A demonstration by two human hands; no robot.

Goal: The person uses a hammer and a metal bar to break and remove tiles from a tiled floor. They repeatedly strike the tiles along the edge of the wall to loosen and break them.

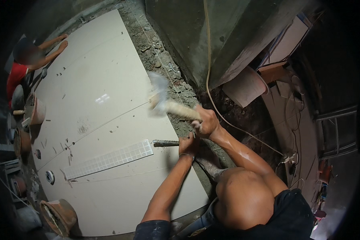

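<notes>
My right hand point(207, 122) is closed around the pale handle of a mallet point(180, 110). The mallet's light head is smeared by motion, over the edge of the large cream tiles point(104, 76). Just below it, my left hand point(188, 145) is low at the tile edge, its fingers closed on the end of a dark ribbed metal bar point(166, 143). The bar points left over the tile surface. Near its tip lies a long white strip with a grid of squares point(112, 159). My bent knee point(244, 196) is beside my right forearm.
A rough mortar strip point(160, 60) with a taut string runs along the tiles beside a grey pillar point(228, 36). A hose point(208, 60) hangs past it near a pale bucket point(246, 86). At far left, a co-worker in red point(18, 78) reaches to the tile edge; buckets point(60, 216) stand there.
</notes>
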